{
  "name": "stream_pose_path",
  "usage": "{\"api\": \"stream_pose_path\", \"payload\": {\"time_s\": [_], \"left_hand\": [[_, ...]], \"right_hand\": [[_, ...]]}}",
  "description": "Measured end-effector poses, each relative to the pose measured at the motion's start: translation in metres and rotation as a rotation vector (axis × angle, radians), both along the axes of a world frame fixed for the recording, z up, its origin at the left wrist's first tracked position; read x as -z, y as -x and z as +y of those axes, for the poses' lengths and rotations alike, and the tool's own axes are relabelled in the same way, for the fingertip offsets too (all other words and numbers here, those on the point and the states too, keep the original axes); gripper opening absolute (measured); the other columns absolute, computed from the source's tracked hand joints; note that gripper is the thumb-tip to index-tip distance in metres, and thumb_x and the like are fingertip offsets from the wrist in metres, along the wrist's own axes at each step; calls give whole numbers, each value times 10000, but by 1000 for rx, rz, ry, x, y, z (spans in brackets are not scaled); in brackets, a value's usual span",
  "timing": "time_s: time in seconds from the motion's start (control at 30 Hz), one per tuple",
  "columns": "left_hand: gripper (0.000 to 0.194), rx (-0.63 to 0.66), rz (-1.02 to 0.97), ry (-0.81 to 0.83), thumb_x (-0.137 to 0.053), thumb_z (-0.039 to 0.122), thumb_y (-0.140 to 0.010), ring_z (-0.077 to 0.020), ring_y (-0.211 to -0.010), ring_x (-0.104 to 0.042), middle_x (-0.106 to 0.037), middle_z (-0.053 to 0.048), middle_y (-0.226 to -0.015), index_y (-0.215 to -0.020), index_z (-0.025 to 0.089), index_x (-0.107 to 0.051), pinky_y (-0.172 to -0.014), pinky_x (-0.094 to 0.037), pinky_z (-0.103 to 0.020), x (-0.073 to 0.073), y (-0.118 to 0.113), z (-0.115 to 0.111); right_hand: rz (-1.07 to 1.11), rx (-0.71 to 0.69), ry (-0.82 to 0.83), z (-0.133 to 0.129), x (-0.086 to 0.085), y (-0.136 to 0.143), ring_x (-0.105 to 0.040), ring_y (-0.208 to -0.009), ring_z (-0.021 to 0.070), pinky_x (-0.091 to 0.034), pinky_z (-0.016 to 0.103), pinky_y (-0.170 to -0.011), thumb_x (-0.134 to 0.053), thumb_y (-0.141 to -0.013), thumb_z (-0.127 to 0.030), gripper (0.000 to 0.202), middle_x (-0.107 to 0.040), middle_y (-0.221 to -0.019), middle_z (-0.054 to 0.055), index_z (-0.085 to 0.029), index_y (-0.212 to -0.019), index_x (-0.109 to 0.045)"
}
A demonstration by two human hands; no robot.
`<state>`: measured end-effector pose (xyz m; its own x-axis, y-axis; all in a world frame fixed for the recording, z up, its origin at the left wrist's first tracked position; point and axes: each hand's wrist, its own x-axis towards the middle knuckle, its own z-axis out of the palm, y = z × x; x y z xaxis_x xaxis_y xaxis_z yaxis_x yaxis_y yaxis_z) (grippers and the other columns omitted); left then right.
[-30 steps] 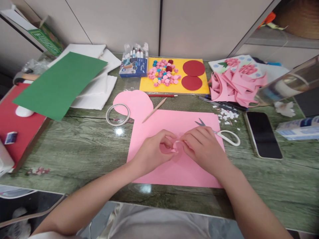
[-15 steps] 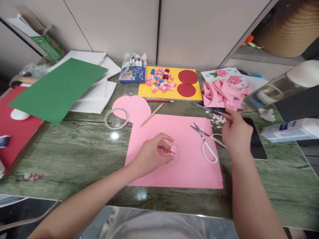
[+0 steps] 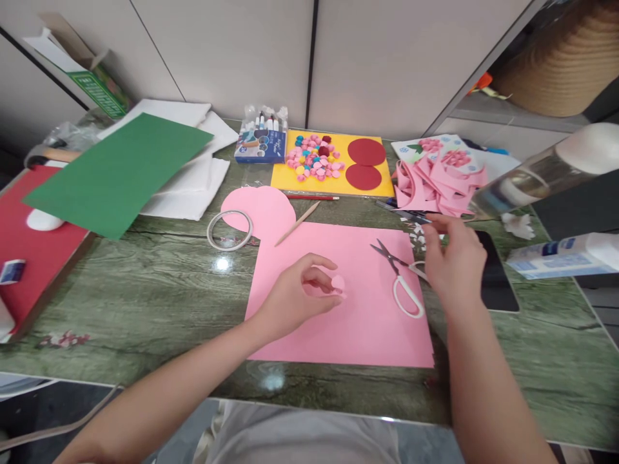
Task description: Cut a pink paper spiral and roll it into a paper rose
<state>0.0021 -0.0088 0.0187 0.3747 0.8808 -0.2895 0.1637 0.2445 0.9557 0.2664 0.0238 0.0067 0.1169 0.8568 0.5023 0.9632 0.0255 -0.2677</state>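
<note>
A small pink paper piece (image 3: pixel 338 283) with a rounded top is pinched between the thumb and fingers of my left hand (image 3: pixel 302 293), just above the pink paper sheets (image 3: pixel 309 341). My right hand (image 3: pixel 457 264) is closed, fingertips together at small white bits (image 3: pixel 418 240) on the table; whatever it pinches is too small to make out. Scissors (image 3: pixel 401 283) with white handles lie spread apart on the pink sheets, one handle loop partly behind my right hand. Beyond my right fingertips lie dark slim tools (image 3: pixel 401 211).
A tape roll (image 3: pixel 209 233), pink rounded cutout (image 3: pixel 261 200) and pointed wooden stick (image 3: pixel 297 223) lie left. Behind are yellow paper (image 3: pixel 280 183) with coloured dots and red circles, and pink scraps (image 3: pixel 435 183). A phone (image 3: pixel 498 277), bottle (image 3: pixel 512 187) and carton (image 3: pixel 561 258) stand right.
My right hand has shifted slightly left and its fingers have drawn together over the white bits. The left hand still holds the pink piece, turned so more of it shows.
</note>
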Motion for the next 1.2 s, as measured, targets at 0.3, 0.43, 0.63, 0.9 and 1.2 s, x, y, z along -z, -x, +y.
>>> {"api": "stream_pose_path", "payload": {"time_s": [0.3,0.43,0.63,0.9,1.2], "left_hand": [[364,-153,-311,75,-700,159,-654,-79,-728,-557,-575,23,-766,-953,192,-496,-705,-450,-210,-3,-2,0],[395,-133,-329,77,-728,154,-633,-80,-724,-536,-558,29,-739,-954,185,-502,-731,-431,-218,-1,-2,-2],[414,-110,-315,65,-740,150,-624,-90,-742,-525,-536,30,-735,-961,187,-504,-732,-416,-226,5,-3,-4],[396,-93,-328,117,-765,150,-586,-83,-738,-523,-538,29,-746,-906,170,-532,-714,-419,-215,0,-3,-2],[151,-156,-395,244,-665,259,-741,-76,-666,-563,-619,10,-683,-765,137,-579,-676,-414,-203,1,1,-3]], "right_hand": [[-5,-685,-257,-54,-25,89,-579,-680,175,-400,415,-787,-677,-671,-124,222,-699,-698,-36,-266,-749,-525],[11,-647,-357,-53,-20,93,-579,-667,154,-401,390,-763,-711,-667,-128,235,-721,-687,-61,-250,-690,-513],[-14,-698,-368,-53,-15,90,-580,-717,147,-374,380,-760,-658,-753,-159,187,-738,-737,-73,-240,-644,-530],[1,-724,-400,-53,-13,90,-572,-700,145,-355,378,-712,-625,-765,-108,199,-739,-779,-75,-237,-642,-537],[-56,-743,-372,-51,-11,83,-582,-718,146,-374,384,-707,-642,-746,-103,188,-739,-806,-87,-247,-663,-554]]}}
